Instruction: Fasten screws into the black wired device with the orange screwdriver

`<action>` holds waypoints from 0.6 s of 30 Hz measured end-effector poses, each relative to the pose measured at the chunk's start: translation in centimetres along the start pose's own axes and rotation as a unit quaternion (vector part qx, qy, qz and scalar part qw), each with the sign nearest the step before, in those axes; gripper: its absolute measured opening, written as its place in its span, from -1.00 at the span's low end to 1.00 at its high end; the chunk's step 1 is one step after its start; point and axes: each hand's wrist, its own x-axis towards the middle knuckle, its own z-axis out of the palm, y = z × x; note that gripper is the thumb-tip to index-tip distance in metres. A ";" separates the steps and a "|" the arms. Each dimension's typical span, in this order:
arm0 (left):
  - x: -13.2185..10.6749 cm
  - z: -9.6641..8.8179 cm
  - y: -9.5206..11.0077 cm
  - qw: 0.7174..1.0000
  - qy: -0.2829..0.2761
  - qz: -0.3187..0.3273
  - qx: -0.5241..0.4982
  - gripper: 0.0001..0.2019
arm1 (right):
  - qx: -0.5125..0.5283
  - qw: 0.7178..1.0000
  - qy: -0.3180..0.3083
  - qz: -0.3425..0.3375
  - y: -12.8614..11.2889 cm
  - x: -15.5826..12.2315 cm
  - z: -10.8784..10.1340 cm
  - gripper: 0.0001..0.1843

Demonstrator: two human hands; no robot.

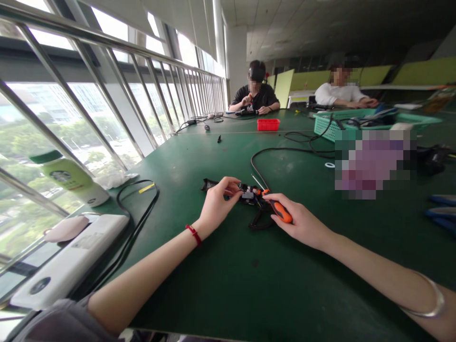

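Note:
An opened black device [248,195] with exposed inner parts and wires lies on the green table. A black cord runs from it toward the back right. My left hand [221,198] is closed at its left part, thumb and forefinger brought together on it; the exact spot they grip is hidden. In my right hand [301,221] is a screwdriver [282,212] with an orange and black handle. Its thin metal shaft points up and left, over the device's right part. Below the device a curved black piece [261,223] rests on the table.
Left: a bottle [71,178], a white box-like object [71,263], and a black cable [142,218]. Farther back are a red tray [268,125] and a green basket [324,127] with tools. Blue handles [441,212] lie right. Two people sit across the table.

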 end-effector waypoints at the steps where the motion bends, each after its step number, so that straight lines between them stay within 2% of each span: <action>1: 0.0 0.2 0.0 1.000 -0.011 0.014 0.003 -0.77 | 0.001 1.000 0.003 -0.002 0.0 0.0 0.0 -0.55; 5: 0.1 0.4 -0.2 0.998 -0.016 0.051 0.028 -0.84 | -0.001 1.000 0.009 -0.003 0.1 0.0 0.1 -0.55; 18: 0.5 0.4 -1.1 0.998 -0.021 0.039 0.041 -0.91 | -0.007 1.000 0.018 -0.003 0.0 0.2 0.4 -0.55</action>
